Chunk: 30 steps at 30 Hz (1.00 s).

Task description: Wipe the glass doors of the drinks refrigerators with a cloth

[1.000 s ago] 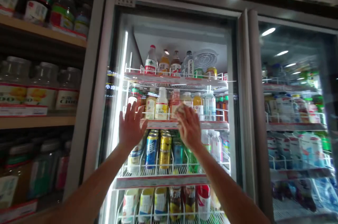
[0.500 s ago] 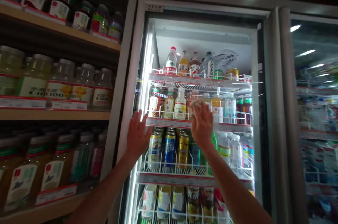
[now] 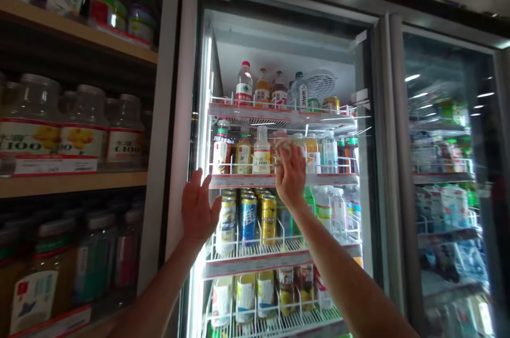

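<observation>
My right hand (image 3: 291, 174) is raised to the fridge's glass door (image 3: 274, 35), with a pale crumpled cloth (image 3: 283, 148) under its fingers. The cloth appears pressed against the glass, in front of the second shelf's bottles. Lower on the left, my left hand (image 3: 198, 205) has its fingers stretched out and thumb apart. It holds nothing and lies at the left edge of the glass, by the door frame (image 3: 181, 115). Behind the glass, a white-capped bottle (image 3: 261, 152) stands left of the cloth, and a blue can (image 3: 248, 219) is below it.
Wooden shelves (image 3: 71, 181) with several large bottles stand to the left. A second glass-door fridge (image 3: 450, 115) is on the right. Inside the lit fridge, wire racks (image 3: 279, 113) hold bottles and cans.
The view has shifted to the right, so the shelves and fridge appear further left. My right hand keeps the cloth at nearly the same spot on the glass. My left hand stays at the door's left edge.
</observation>
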Each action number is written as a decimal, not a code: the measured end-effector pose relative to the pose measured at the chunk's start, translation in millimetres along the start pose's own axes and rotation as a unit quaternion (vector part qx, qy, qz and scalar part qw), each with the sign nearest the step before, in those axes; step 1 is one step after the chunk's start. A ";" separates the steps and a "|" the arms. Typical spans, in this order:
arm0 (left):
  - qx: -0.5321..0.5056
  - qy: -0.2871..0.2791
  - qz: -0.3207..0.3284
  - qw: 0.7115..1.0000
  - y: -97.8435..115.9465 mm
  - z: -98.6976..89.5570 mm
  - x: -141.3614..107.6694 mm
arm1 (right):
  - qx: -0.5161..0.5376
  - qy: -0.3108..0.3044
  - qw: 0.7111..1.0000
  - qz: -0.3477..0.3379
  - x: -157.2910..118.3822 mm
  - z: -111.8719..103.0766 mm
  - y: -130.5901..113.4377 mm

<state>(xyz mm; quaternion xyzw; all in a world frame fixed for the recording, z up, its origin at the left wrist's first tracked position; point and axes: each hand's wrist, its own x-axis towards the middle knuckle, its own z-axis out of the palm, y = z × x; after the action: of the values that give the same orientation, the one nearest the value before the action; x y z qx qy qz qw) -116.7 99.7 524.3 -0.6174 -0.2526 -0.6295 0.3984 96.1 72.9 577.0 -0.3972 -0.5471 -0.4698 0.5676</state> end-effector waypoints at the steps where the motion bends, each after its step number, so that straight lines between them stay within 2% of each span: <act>1: 0.016 -0.012 -0.001 1.000 1.3 0.7 0.1 | -0.006 0.024 0.999 0.038 0.0 -0.9 3.6; 2: 0.031 -0.026 -0.005 0.999 2.7 1.4 0.3 | -0.008 0.028 0.999 0.042 -2.2 -0.5 2.2; 3: 0.044 -0.040 -0.012 0.998 4.0 1.8 0.7 | -0.005 0.016 1.000 0.016 -6.4 0.7 -3.1; 6: 0.059 -0.064 -0.028 0.996 6.6 2.2 2.0 | 0.004 -0.071 0.990 -0.120 -23.4 2.5 -20.4; 7: 0.058 -0.068 -0.031 0.996 7.0 2.0 2.4 | 0.001 -0.090 0.986 -0.140 -27.5 0.8 -19.6; 9: 0.056 -0.072 -0.031 0.995 7.0 1.6 2.8 | -0.014 -0.080 0.991 -0.102 -30.7 -5.7 -5.4; 12: 0.054 -0.077 -0.032 0.995 6.6 1.6 2.7 | -0.034 -0.003 0.999 0.024 -28.4 -14.6 21.4; 13: 0.052 -0.078 -0.033 0.995 6.6 1.7 2.6 | -0.036 0.011 0.998 0.044 -28.5 -15.3 23.3; 14: 0.050 -0.079 -0.036 0.995 6.6 1.8 2.6 | -0.035 0.007 0.999 0.037 -29.9 -14.9 20.3; 17: 0.043 -0.079 -0.041 0.995 6.4 1.9 2.8 | -0.027 -0.076 0.992 -0.093 -40.4 -12.1 -1.7; 19: 0.043 -0.074 -0.038 0.996 6.3 1.7 3.2 | -0.033 -0.106 0.984 -0.142 -48.0 -16.2 -1.5; 21: 0.048 -0.073 -0.035 0.996 6.4 1.5 3.5 | -0.052 -0.076 0.991 -0.096 -52.2 -28.4 26.6; 23: 0.053 -0.069 -0.029 0.996 7.0 1.7 3.4 | -0.076 -0.012 0.997 -0.007 -52.6 -44.3 73.7; 25: 0.056 -0.067 -0.027 0.996 7.8 2.5 2.8 | -0.091 0.062 0.991 0.069 -52.1 -56.5 114.2; 26: 0.055 -0.066 -0.028 0.996 7.9 3.0 2.4 | -0.091 0.079 0.988 0.097 -53.0 -59.4 124.0; 28: 0.052 -0.064 -0.033 0.996 7.2 3.8 2.0 | -0.079 0.086 0.988 0.100 -58.8 -58.1 117.1; 29: 0.049 -0.062 -0.037 0.996 6.3 4.0 2.0 | -0.066 0.077 0.992 0.075 -63.6 -54.8 103.1; 30: 0.045 -0.061 -0.038 0.996 5.3 3.9 2.2 | -0.052 0.038 0.997 0.030 -69.0 -50.8 86.4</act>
<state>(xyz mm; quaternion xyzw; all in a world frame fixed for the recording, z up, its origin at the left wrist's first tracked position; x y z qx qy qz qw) -109.9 99.5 525.9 -0.6258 -0.3283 -0.5933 0.3854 195.1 51.8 509.5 -0.4246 -0.4880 -0.4952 0.5799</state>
